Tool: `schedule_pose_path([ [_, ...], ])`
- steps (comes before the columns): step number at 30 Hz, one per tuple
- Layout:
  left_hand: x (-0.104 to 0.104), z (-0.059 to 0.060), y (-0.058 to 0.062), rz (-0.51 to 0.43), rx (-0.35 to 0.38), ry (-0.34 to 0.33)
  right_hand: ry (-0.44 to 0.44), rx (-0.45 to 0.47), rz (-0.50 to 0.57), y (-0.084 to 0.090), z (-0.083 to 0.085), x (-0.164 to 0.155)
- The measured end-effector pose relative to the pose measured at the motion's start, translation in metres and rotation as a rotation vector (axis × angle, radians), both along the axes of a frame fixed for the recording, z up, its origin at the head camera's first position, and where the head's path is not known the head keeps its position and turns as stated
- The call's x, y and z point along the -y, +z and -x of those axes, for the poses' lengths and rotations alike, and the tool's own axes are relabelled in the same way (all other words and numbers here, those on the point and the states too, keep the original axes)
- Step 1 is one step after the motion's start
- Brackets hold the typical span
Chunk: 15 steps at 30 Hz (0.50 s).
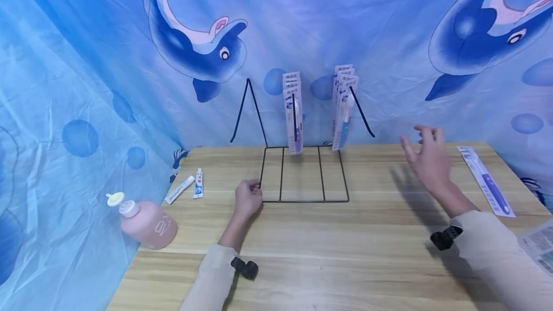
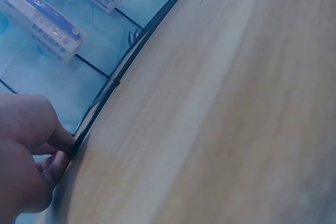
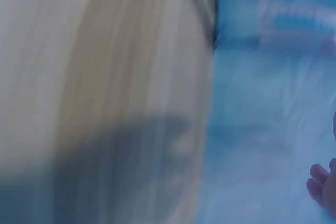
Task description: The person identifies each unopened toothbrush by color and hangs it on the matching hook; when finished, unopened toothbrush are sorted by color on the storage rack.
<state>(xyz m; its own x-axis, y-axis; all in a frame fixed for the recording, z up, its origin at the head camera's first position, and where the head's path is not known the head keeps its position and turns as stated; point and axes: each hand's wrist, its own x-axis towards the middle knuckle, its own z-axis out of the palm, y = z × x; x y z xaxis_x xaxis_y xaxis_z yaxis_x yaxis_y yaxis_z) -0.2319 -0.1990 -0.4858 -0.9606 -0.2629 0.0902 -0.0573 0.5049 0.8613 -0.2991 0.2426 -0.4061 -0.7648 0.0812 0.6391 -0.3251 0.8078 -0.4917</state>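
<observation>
Wire rack [image 1: 302, 176] stands on the bench [image 1: 328, 253] near the back, at about 12 o'clock from the person. It is made of thin black wire. It looks light and stiff, and a bit wobbly, so it could tip if pulled fast. Its flat base lies on the wood, and two slanted legs rise at the back.

Toothbrush packs [image 1: 294, 114] hang in two bunches from the top of the rack. More of them [image 1: 343, 107] hang to the right. They look light and could swing or slide off if the rack shakes.

The left hand [image 1: 247, 199] is at the rack's front left corner, at about 9 o'clock of the base. Its fingers curl round the wire there. In the left wrist view the fingers [image 2: 52, 163] pinch the wire [image 2: 113, 85] right at the bench edge of the base. That corner is a good place to hold, because two wires meet and it is strong.

The right hand [image 1: 425, 157] is up in the air at about 3 o'clock of the rack, well apart from it. Its fingers are spread and hold nothing.

One toothbrush pack [image 1: 486, 181] lies flat on the bench at the far right. Two small toothpaste tubes [image 1: 190, 186] lie at the left. A pink pump bottle [image 1: 144, 222] lies on its side by the bench's left edge.
</observation>
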Motion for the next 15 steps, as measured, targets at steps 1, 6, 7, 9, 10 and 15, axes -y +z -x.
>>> schedule_pose_path([
  [1, 0.001, 0.000, 0.000, 0.000, 0.001, 0.004, -0.028, 0.024, -0.019, -0.004, 0.003, -0.012],
  [6, 0.003, 0.000, -0.001, -0.006, 0.000, -0.006, -0.086, 0.276, -0.212, -0.018, 0.022, -0.075],
  [7, 0.003, 0.000, -0.002, -0.004, -0.004, -0.009, -0.088, 0.345, -0.251, -0.020, 0.025, -0.088],
  [9, 0.004, 0.001, -0.003, -0.004, -0.009, -0.009, -0.109, 0.465, -0.306, -0.025, 0.030, -0.112],
  [10, 0.004, 0.001, -0.003, -0.001, -0.014, -0.007, -0.130, 0.523, -0.319, -0.027, 0.032, -0.122],
  [15, 0.002, 0.001, -0.002, -0.002, -0.028, 0.000, -0.278, 0.733, -0.374, -0.035, 0.039, -0.156],
])
